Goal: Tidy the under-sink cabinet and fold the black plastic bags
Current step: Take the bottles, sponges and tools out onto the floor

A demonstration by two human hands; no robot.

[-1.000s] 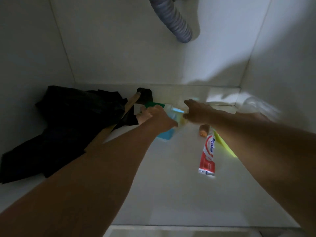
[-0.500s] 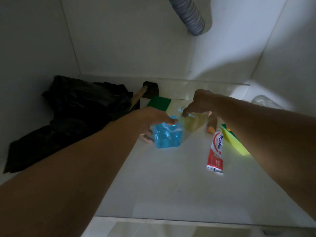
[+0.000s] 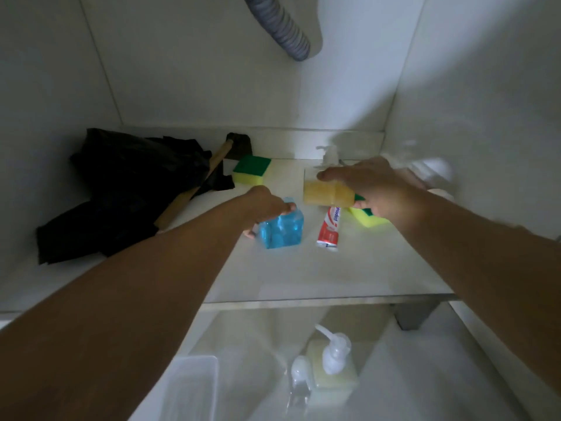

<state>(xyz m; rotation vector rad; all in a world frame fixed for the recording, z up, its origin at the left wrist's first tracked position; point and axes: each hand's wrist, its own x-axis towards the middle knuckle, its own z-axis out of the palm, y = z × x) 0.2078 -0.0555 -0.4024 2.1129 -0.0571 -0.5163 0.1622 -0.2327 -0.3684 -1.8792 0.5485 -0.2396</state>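
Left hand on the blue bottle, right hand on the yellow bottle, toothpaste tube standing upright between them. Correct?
Not quite. The toothpaste tube is lying flat on the cabinet floor, not upright; the head view shows it. The rest holds: the left hand has its grip on the blue bottle, and the right hand has its grip on the yellow bottle.

Black plastic bags (image 3: 127,189) crumpled in heap, left rear of white cabinet floor (image 3: 303,268).
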